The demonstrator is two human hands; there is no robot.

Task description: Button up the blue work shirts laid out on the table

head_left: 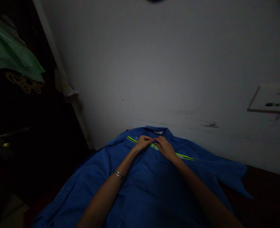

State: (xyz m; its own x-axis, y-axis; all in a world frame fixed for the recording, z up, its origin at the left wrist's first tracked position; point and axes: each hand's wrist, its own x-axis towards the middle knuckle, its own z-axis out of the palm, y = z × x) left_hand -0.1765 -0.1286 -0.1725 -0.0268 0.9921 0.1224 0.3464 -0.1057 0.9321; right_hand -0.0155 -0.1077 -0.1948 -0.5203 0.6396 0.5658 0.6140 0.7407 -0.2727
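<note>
A blue work jacket point(140, 180) lies spread out with its collar toward the wall. A yellow and silver reflective stripe point(186, 156) crosses its chest, and a white label shows inside the collar. At the front opening, just below the collar, my left hand point(144, 142) pinches the fabric edge. My right hand point(164, 147) is beside it, its fingertips closed on the jacket's other edge, nearly touching the left ones. Whether a button is between the fingers is too small and dark to tell. Two bracelets circle my left wrist.
A pale wall point(154, 63) rises right behind the collar. At the right is a wall socket plate point(271, 99). On the left a dark door point(47, 133) has a handle point(10, 133), and a light green cloth point(13, 47) hangs above it. The room is dim.
</note>
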